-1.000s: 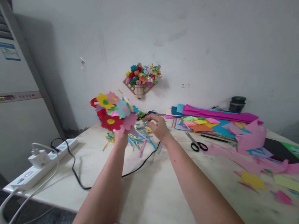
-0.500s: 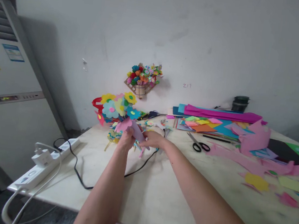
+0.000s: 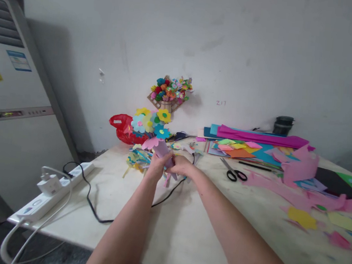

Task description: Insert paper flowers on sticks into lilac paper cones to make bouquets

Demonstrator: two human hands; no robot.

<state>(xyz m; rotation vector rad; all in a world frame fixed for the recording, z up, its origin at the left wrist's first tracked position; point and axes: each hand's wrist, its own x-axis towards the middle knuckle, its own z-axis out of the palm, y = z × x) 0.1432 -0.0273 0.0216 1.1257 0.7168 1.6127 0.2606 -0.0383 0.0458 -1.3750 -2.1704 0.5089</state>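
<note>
My left hand [image 3: 155, 166] is closed round the lilac paper wrap at the base of a paper flower bouquet [image 3: 151, 125], whose yellow, blue and pink blooms point up and away. My right hand [image 3: 181, 165] is closed on the same wrap from the right, touching the left hand. Both hands hover over the far part of the pale table [image 3: 184, 226], above a heap of loose paper flowers and coloured strips [image 3: 136, 158]. A red plastic bag [image 3: 121, 126] lies behind the bouquet.
Black scissors [image 3: 234, 172] lie right of my hands. Stacked coloured paper sheets [image 3: 251, 140] and pink scraps [image 3: 301, 171] cover the right side. A power strip [image 3: 52, 188] with a black cable [image 3: 91, 207] sits at the left edge. A flower basket [image 3: 168, 92] hangs on the wall. An air conditioner [image 3: 4, 99] stands left.
The bouquet has tipped from facing me to pointing up and away, uncovering the red bag. My right hand came back from the pile of strips and took hold of the wrap.
</note>
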